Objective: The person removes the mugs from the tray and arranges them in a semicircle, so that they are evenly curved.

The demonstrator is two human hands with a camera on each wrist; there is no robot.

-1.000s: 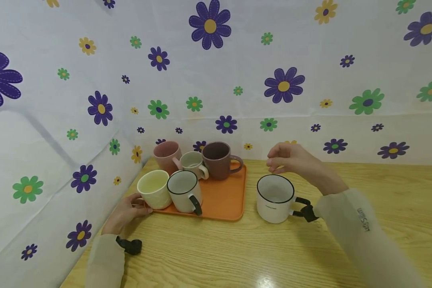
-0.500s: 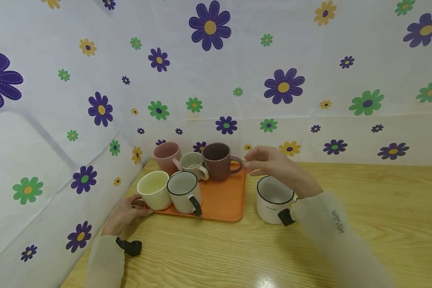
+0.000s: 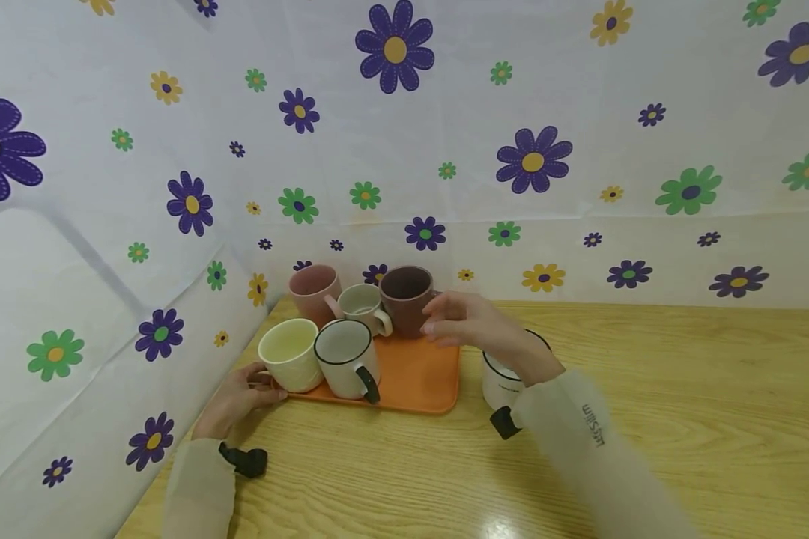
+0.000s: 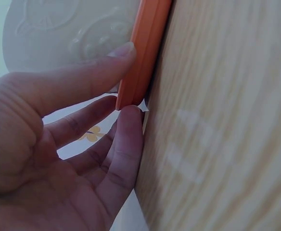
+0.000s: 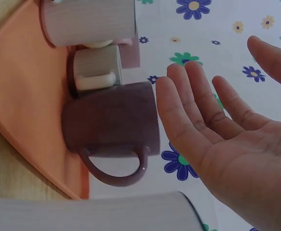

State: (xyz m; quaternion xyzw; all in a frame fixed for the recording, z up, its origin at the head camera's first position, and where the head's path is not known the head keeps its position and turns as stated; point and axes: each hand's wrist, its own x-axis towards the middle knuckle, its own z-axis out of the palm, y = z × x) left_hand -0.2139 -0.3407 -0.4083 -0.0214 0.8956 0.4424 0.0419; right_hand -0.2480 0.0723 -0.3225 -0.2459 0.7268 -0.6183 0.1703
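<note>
At the near left corner of an orange tray [image 3: 421,382], my left hand [image 3: 232,400] holds the rim, with the thumb on top and fingers at the outer edge. A pale yellow cup [image 3: 290,367] stands right beside that thumb. My right hand [image 3: 479,326] hovers over the tray's right side, fingers loosely extended and nothing in them. Its fingertips point at the plum-brown mug [image 3: 401,307], whose handle [image 5: 116,178] shows in the right wrist view. Under the right forearm stands a white mug with a black rim [image 3: 499,385], partly hidden, on the table.
A second black-rimmed white mug [image 3: 340,367] sits at the tray's front. Behind it are a small beige cup [image 3: 359,314] and a pink mug [image 3: 310,296]. A flower-printed cloth [image 3: 580,150] rises behind and at the left of the wooden table [image 3: 377,479].
My right hand has moved left and slightly down, from above the separate white mug to the plum-brown mug. My left hand and the cups have stayed in place.
</note>
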